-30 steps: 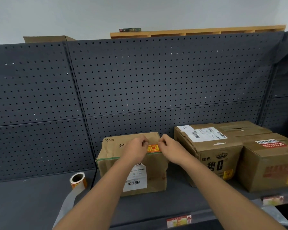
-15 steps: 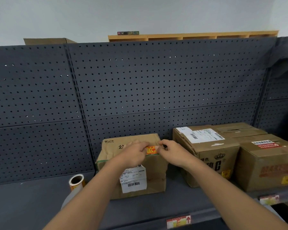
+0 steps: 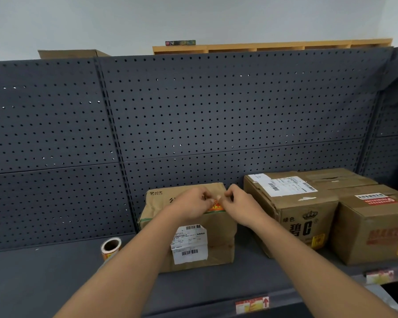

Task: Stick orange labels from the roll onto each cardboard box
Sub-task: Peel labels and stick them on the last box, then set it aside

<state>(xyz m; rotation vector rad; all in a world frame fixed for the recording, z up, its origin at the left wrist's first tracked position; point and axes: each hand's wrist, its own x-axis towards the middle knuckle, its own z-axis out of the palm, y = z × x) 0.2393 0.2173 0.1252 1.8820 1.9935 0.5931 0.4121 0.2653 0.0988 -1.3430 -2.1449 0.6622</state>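
A small cardboard box [image 3: 218, 239] with a white shipping label stands on the dark shelf [image 3: 44, 278]. An orange label [image 3: 215, 207] lies at the box's upper front edge. My left hand [image 3: 192, 206] and my right hand [image 3: 240, 206] meet over it, fingers curled, each pinching one end of the label; most of the label is hidden by them. The roll of orange labels [image 3: 110, 247] stands on the shelf to the left of the box, apart from both hands. To the right stand a middle box [image 3: 292, 210] and a right box [image 3: 372, 228], each with a yellow-orange sticker low on its front.
A dark pegboard wall [image 3: 216, 115] closes the back of the shelf. A red and white tag [image 3: 252, 305] hangs on the shelf's front edge. A wooden rack [image 3: 271, 45] and another box show above the pegboard.
My two hands have drawn closer together over the orange label and now cover more of it. The view has shifted slightly.
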